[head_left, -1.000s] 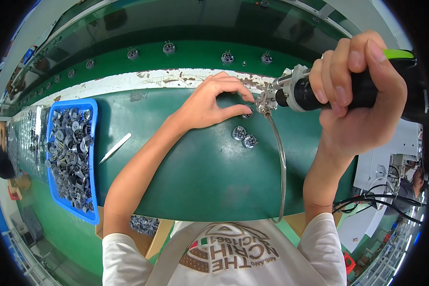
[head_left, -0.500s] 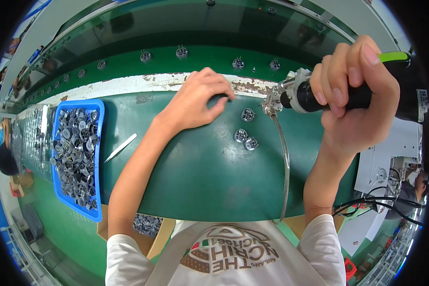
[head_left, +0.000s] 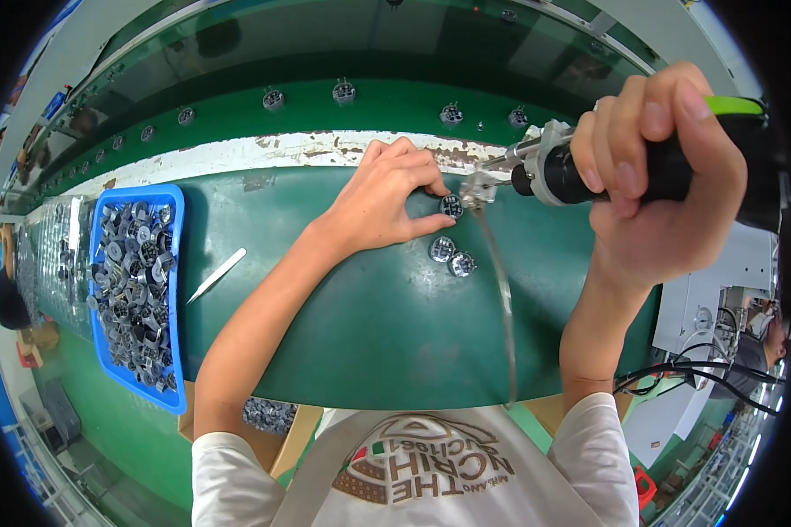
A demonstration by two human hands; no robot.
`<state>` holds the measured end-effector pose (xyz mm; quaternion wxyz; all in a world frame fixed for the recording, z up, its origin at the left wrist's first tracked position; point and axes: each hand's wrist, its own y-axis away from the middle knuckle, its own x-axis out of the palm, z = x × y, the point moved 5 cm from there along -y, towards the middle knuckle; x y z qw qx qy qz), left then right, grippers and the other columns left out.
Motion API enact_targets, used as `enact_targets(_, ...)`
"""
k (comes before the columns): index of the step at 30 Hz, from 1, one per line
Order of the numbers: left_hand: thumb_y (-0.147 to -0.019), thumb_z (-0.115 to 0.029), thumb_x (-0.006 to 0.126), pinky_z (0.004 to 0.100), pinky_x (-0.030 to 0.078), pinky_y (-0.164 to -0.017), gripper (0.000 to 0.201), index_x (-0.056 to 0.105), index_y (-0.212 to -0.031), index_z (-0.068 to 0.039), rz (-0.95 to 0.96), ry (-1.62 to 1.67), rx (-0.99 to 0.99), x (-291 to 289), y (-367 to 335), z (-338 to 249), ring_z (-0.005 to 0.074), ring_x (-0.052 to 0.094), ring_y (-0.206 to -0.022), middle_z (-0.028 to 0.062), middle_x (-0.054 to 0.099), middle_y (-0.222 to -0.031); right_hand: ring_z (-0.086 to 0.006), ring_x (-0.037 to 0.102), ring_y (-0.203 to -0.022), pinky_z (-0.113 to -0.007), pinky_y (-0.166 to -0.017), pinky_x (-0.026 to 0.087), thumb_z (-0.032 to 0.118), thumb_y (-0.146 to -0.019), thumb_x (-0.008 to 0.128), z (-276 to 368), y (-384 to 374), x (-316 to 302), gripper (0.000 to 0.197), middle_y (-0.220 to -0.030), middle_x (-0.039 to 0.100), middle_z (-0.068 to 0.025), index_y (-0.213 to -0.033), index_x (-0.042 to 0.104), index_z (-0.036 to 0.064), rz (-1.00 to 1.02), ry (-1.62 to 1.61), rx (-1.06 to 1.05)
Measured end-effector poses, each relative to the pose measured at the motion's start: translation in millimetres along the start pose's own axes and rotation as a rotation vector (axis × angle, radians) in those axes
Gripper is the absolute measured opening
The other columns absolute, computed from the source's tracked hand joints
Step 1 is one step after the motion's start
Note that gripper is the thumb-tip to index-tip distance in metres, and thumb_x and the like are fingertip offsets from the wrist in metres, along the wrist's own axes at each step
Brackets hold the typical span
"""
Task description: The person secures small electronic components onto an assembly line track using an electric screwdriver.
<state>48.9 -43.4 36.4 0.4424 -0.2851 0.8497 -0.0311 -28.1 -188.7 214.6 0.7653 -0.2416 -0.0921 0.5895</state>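
Note:
My left hand (head_left: 394, 195) pinches a small round black-and-silver part (head_left: 451, 205) between thumb and fingertips on the green tabletop. Two more such round parts (head_left: 453, 256) lie touching each other just nearer to me. My right hand (head_left: 655, 167) is wrapped round a black power screwdriver (head_left: 571, 174) held sideways, with a bright green lever on its top. Its metal nose (head_left: 481, 187) is close to the pinched part, slightly to the right; whether they touch I cannot tell. From the nose a clear hose (head_left: 504, 299) runs toward the table's near edge.
A blue tray (head_left: 181, 263) heaped with dark round parts stands at left, with white tweezers (head_left: 217, 276) beside it. Beyond a chipped white rail (head_left: 272, 151), similar parts sit spaced along a green belt (head_left: 395, 110). Black cables (head_left: 703, 369) hang at right.
My left hand has moved right and taken hold of the nearest round part. The screwdriver's nose has shifted left toward it, and the hose has swung left. Some belt parts have shifted slightly.

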Motion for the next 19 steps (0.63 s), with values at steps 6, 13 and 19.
enact_targets(6,-0.075,-0.028,0.087,0.0369,0.035,-0.093,0.029,0.069,-0.09,-0.011,-0.006,0.048,-0.015,1.0,-0.4,4.1,0.0217,0.054,-0.1,-0.0012,0.064,-0.094,-0.0079,0.029,-0.043,-0.026,-0.047,0.034,0.023,-0.102,0.038,1.0,3.3,16.3,0.025,-0.056,0.043,-0.0008,-0.084,0.045,0.007,0.144,-0.267,-0.057)
enact_targets(13,-0.075,-0.025,0.086,0.0369,0.036,-0.092,0.028,0.069,-0.091,-0.01,0.005,0.054,-0.022,0.3,-0.2,4.4,0.0214,0.054,-0.099,-0.0009,0.064,-0.092,-0.0081,0.029,-0.043,-0.026,-0.047,0.035,0.022,-0.102,0.038,-1.9,5.5,20.0,0.025,-0.056,0.044,-0.0017,-0.084,0.045,0.0067,0.084,-0.135,0.049)
enact_targets(19,-0.075,-0.025,0.086,0.0377,0.036,-0.091,0.028,0.07,-0.093,-0.011,0.014,0.05,-0.007,2.3,-3.3,3.7,0.0214,0.054,-0.1,-0.0004,0.064,-0.092,-0.0083,0.029,-0.042,-0.026,-0.047,0.035,0.023,-0.103,0.039,-22.8,5.3,14.2,0.025,-0.056,0.044,-0.0024,-0.085,0.046,0.0065,0.045,-0.224,0.047)
